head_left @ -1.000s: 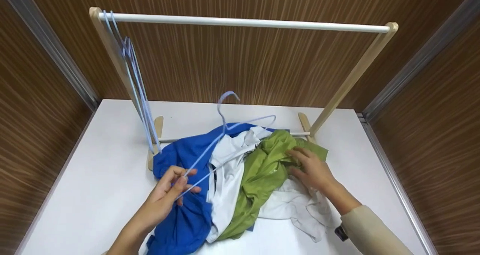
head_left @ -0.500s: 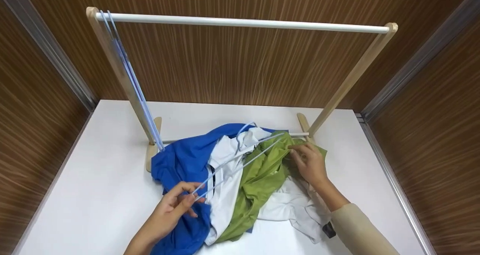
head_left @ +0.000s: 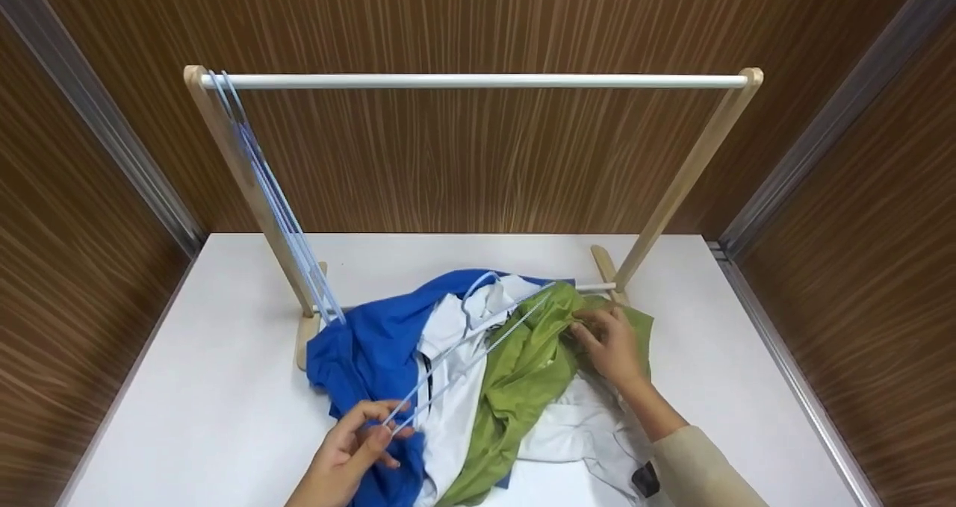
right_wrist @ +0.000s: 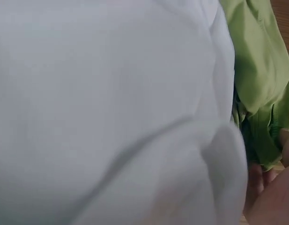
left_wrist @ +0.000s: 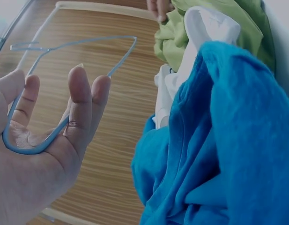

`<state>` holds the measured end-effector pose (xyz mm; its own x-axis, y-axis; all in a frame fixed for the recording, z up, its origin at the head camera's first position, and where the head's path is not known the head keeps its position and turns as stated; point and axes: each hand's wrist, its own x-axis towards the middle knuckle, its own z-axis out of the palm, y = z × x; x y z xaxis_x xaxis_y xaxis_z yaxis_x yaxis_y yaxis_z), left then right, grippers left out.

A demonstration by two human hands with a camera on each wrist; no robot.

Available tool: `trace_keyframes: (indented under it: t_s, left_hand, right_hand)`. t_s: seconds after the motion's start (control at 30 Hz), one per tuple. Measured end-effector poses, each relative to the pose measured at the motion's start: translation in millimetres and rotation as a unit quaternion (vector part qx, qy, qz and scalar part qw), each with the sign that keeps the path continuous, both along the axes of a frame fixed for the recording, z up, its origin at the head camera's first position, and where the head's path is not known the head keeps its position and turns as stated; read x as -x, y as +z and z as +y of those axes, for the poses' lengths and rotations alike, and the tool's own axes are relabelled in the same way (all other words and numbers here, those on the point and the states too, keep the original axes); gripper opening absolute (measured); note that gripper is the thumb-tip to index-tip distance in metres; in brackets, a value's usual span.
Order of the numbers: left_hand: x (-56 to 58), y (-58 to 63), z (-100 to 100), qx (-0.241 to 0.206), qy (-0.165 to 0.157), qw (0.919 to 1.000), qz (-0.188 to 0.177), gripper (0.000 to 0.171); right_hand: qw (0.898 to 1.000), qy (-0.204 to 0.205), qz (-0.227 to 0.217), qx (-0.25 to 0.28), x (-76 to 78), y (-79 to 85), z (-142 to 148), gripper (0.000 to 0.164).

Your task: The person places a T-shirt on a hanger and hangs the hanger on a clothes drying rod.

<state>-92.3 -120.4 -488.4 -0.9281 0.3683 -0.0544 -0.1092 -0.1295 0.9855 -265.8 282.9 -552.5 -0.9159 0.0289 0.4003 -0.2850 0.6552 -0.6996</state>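
Note:
Near the lower middle of the head view, my left hand (head_left: 351,455) holds one end of a pale blue wire hanger (left_wrist: 27,151). Its other end reaches over the pile, with the hook toward the back. Below the wire lie a blue garment (head_left: 381,343), a white garment (head_left: 461,410) and a green garment (head_left: 515,380). My right hand (head_left: 618,350) pinches a fold of the green garment at its right side. A second white garment (head_left: 560,432) spreads under the right forearm, and white cloth fills most of the right wrist view, partly hiding that hand.
A clothes rack with a white top bar (head_left: 474,81) and wooden posts (head_left: 687,178) stands behind the pile. Several blue hangers (head_left: 284,208) hang at its left end. Wood-grain panels (head_left: 478,163) enclose the white table (head_left: 194,372) at back and sides.
The hanger has swung down from a raised tilt to lie low across the clothes, as my left hand drew nearer. My right fingers have closed on the green fold. The head view has tilted upward.

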Motion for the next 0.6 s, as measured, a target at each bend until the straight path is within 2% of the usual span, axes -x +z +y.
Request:
trace_keyframes:
  t_s: [0.37,0.6]
  left_hand:
    - [-6.4,-4.1,8,-0.015,-0.017,0.9997,0.004,0.028]
    - [-9.4,-5.8,3,0.000,-0.013,0.9997,0.021,0.029]
  right_hand:
    - [0.997,-0.013,-0.031,0.070,-1.4,6.2,-1,0.019]
    - [0.994,-0.009,-0.054,0.096,4.0,15.7,-2,0.019]
